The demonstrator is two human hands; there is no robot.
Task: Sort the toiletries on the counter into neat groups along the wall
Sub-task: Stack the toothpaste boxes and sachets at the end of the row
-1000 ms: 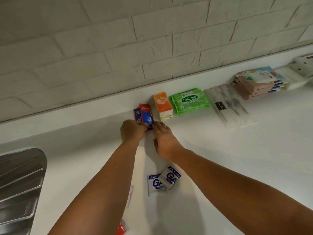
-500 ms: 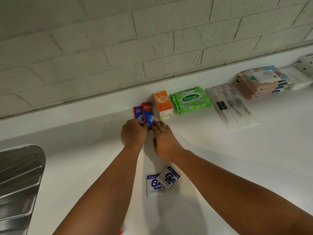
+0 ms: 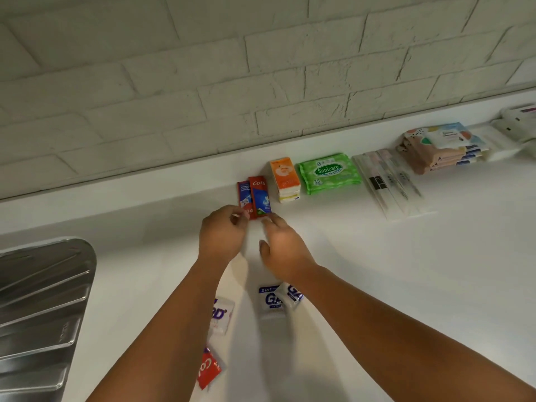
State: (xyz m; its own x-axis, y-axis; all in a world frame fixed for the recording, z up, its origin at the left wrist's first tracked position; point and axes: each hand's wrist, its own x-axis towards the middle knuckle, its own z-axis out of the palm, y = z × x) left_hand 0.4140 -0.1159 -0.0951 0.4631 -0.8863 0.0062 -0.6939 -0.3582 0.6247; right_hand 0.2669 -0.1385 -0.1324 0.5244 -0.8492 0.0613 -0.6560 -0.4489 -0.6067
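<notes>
On a white counter (image 3: 377, 271) below a painted brick wall (image 3: 261, 68), a row of toiletries lies along the back edge. Two small toothpaste sachets (image 3: 256, 198) lie side by side, touching, at the left end of that row. Right of them comes an orange tissue stack (image 3: 285, 179), then a green wipes pack (image 3: 329, 172), a set of clear-wrapped toothbrushes (image 3: 388, 184), a pile of pastel packs (image 3: 441, 147), and white items at the far right too blurred to tell. The left hand (image 3: 222, 237) sits at the near end of the sachets, its fingers curled with the tips pinched at the lower corner of the left sachet; whether it truly grips that corner cannot be told. The right hand (image 3: 285, 249) hovers just right of it, open and loose, fingertips near the right sachet's lower edge and holding nothing. Nearer the person, unsorted, lie two overlapping white-and-blue sachets (image 3: 280, 298), another white sachet (image 3: 222, 316) partly hidden by the left forearm, and a red sachet (image 3: 208, 368). A steel drainboard (image 3: 40, 309) fills the left edge.
</notes>
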